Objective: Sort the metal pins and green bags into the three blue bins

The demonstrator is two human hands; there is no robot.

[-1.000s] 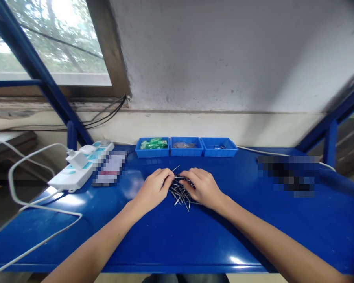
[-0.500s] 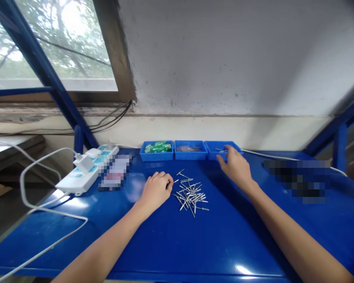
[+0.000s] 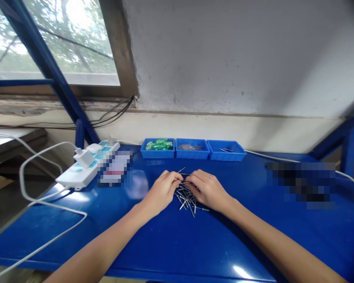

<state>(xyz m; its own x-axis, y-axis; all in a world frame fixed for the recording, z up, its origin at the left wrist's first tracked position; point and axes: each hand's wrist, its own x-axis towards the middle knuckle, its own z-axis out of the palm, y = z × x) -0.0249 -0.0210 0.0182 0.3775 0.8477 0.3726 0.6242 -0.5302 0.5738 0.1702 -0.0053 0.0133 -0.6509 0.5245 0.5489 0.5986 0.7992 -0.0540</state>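
Note:
A loose pile of thin silvery metal pins lies on the blue table. My left hand is at the pile's upper left, its fingers pinched together. My right hand comes in from the right, over the pile's upper part, with its fingers bent and closed. The fingertips of both hands nearly meet; what they hold is too small to make out. Behind them, the right blue bin contains a few pins.
The left bin holds green packets, the middle bin small greyish pieces. A white power strip with cables and a blurred phone-like object are at left. A dark pixelated object lies at right.
My right hand has moved from the right bin down and left to the pile, and its fingers have closed. My left hand has shifted slightly right. The view has tilted a little.

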